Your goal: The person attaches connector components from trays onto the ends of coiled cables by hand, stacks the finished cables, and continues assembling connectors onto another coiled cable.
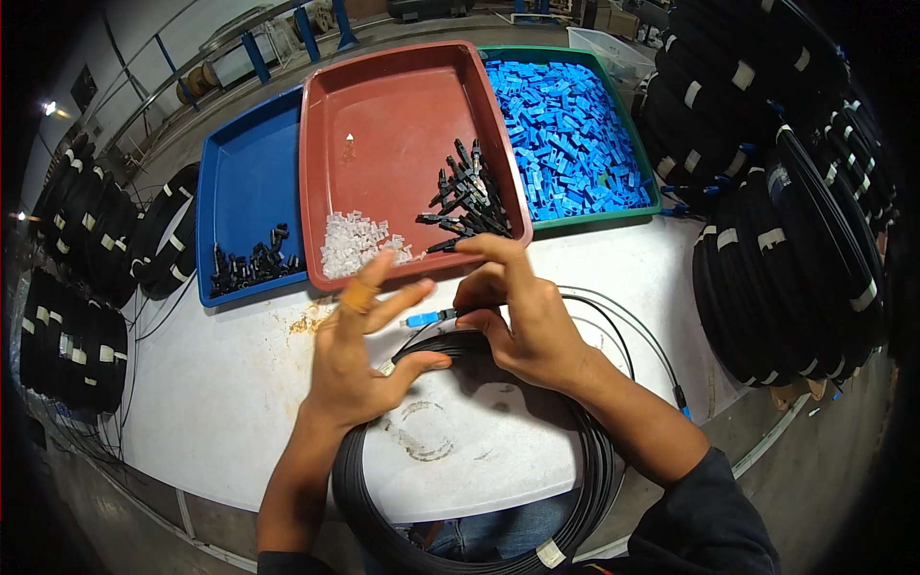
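A coil of black cable (604, 460) lies on the white table and hangs over its near edge. One cable end carries a blue connector (422, 318). Just behind that connector, my right hand (537, 331) pinches the cable between the thumb and bent fingers, its index finger raised. To the left of the connector, my left hand (356, 359) is open over the coil, fingers spread and slightly blurred, with nothing in it. A tan band (358, 295) wraps one of its fingers. The coil's other end, with a black and blue connector (681, 399), rests at the table's right.
Beyond my hands, a red tray (393, 115) holds small clear caps (353, 244) and black connector parts (471, 201). A blue tray (251, 172) holds black pieces (251, 268); a green tray (596, 222) holds blue housings (565, 144). Stacked cable coils (791, 287) stand on both sides.
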{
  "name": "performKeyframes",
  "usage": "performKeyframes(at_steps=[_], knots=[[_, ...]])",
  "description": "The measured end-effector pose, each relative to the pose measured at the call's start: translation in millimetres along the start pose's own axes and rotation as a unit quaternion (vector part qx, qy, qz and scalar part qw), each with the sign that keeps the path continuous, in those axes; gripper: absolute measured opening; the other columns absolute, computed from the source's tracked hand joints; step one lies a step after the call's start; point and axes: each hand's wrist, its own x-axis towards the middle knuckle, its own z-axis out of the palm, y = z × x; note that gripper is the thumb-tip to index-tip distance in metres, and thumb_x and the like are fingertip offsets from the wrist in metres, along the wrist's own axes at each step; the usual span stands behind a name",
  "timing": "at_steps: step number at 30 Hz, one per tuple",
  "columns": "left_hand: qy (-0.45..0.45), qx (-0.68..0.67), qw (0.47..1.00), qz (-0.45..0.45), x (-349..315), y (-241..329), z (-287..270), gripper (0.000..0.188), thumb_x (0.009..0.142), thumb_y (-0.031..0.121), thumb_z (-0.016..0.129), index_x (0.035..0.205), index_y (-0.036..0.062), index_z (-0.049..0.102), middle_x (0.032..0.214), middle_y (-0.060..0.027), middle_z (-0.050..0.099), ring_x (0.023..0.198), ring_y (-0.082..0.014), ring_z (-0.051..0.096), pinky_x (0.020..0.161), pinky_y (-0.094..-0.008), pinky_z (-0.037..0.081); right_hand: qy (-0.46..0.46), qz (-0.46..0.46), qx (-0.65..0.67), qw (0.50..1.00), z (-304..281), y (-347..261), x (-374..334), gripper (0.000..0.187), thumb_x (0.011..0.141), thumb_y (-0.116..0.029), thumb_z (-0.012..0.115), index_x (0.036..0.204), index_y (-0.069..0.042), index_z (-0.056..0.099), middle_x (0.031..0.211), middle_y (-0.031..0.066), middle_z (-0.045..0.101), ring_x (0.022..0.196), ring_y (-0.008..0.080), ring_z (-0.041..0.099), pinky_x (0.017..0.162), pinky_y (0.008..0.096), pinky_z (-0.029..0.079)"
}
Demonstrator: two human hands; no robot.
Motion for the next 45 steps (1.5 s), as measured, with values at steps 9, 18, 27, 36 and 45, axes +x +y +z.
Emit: performKeyframes(at_steps=[9, 18, 27, 36, 45], knots=[[0.077, 0.045, 0.985, -0.150, -60, 25, -61, 0.074, 0.086, 0.009, 0.070, 0.150, -0.0055, 0.035, 0.104, -0.0190, 0.074, 0.095, -0.0248, 0.073, 0.090, -0.0345, 0.055, -0.176, 0.072, -0.144, 0.971, 1, -3, -2, 0.032, 0.095, -0.012, 0.066, 0.123, -0.001, 0.055, 0.115, 0.0211, 0.060, 0.106, 0.0370, 0.062, 0.091, 0.0439, 0.050], [0.184, 0.044, 0.915, -0.356, -264, 117, -47, 0.081, 0.090, 0.032, 0.079, 0.147, 0.0047, 0.029, 0.109, -0.0158, 0.062, 0.069, -0.0203, 0.067, 0.068, -0.0310, 0.058, -0.202, 0.107, -0.141, 0.963, 0, -15, 7, 0.070, 0.077, -0.032, 0.088, 0.127, -0.001, 0.051, 0.112, 0.0219, 0.063, 0.105, 0.0403, 0.063, 0.092, 0.0454, 0.049], [0.296, -0.519, 0.662, -0.453, -218, 177, 33, 0.121, 0.075, 0.033, 0.090, 0.150, 0.0268, -0.005, 0.124, -0.0323, 0.059, 0.101, -0.0325, 0.073, 0.093, -0.0463, 0.061, -0.186, 0.117, -0.198, 0.955, 7, -20, 1, 0.080, 0.071, -0.032, 0.093, 0.129, -0.003, 0.046, 0.093, 0.0236, 0.070, 0.094, 0.0442, 0.068, 0.083, 0.0475, 0.051], [0.358, -0.446, 0.732, -0.371, -190, 184, 13, 0.117, 0.073, 0.024, 0.093, 0.154, 0.0270, 0.009, 0.119, -0.0164, 0.057, 0.084, -0.0260, 0.072, 0.075, -0.0382, 0.066, -0.121, 0.120, -0.193, 0.966, 3, -49, 10, 0.064, 0.078, -0.014, 0.086, 0.127, 0.000, 0.047, 0.091, 0.0253, 0.071, 0.092, 0.0445, 0.070, 0.080, 0.0484, 0.051], [0.335, -0.086, 0.912, -0.220, -148, 160, -65, 0.116, 0.071, 0.031, 0.095, 0.152, 0.0242, 0.012, 0.101, -0.0100, 0.052, 0.077, -0.0140, 0.058, 0.064, -0.0280, 0.051, 0.060, -0.024, -0.151, 0.986, -29, -139, 52, 0.073, 0.073, -0.001, 0.084, 0.134, -0.010, 0.044, 0.091, 0.0132, 0.067, 0.081, 0.0240, 0.067, 0.077, 0.0350, 0.053]])
